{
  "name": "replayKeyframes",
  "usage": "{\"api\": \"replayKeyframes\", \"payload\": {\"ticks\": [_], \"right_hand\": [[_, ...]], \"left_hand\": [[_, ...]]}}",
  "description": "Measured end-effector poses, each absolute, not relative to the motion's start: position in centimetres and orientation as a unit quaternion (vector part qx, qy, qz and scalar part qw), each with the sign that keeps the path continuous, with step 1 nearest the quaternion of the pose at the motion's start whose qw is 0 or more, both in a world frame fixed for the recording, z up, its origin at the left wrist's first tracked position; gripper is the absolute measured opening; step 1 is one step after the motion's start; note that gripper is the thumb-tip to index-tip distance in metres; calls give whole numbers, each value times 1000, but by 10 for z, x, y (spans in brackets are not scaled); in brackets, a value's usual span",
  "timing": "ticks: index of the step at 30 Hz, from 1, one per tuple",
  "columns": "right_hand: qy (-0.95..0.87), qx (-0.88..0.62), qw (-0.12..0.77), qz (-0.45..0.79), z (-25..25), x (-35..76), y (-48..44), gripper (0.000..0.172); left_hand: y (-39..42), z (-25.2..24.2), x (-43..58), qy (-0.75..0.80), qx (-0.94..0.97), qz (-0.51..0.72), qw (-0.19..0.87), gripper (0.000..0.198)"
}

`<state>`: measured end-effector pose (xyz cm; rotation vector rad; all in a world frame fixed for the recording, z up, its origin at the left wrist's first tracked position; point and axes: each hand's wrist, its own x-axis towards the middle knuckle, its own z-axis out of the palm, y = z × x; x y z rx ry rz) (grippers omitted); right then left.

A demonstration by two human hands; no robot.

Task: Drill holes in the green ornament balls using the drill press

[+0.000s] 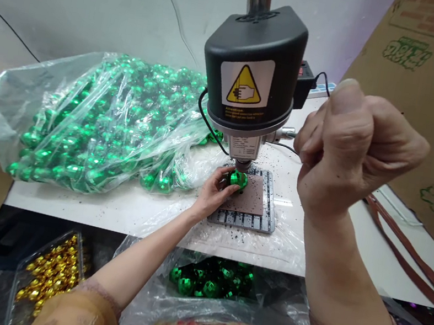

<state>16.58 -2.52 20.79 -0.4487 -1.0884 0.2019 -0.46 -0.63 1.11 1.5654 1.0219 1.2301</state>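
Observation:
Under the chuck of a black drill press, my left hand grips a shiny green faceted ball between thumb and fingers. The ball rests on a brown board, which lies on the slotted metal base plate. To the right of the motor housing, my right hand is raised and closed around the press lever. Only the metal hub of that lever shows; the grip itself is hidden inside the fist. The tip of the bit cannot be made out.
A large clear bag of green balls fills the table's left side. Dark shavings dot the white table. Below its edge are more green balls in plastic and a bin of gold balls. A cardboard box stands right.

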Motion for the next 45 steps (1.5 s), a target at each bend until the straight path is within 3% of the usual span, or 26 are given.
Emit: {"api": "replayKeyframes", "payload": {"ticks": [9,15,22,32,37,45], "right_hand": [[-504,-190,837,101,207,165,-25,44],[-511,-269,810,100,207,167,-30,48],[-512,-170,836,104,206,167,-22,46],[-547,-195,806,109,218,171,-18,46],[-508,-187,836,88,205,165,-24,47],[-543,-209,812,36,178,174,-29,54]], "left_hand": [[-5,13,-5,388,674,471,417,56],[-16,16,-4,389,666,458,442,58],[-19,13,3,402,650,470,442,55],[-21,12,9,415,649,478,422,58],[-22,13,8,415,651,481,417,57],[-23,11,9,401,654,485,420,56]]}}
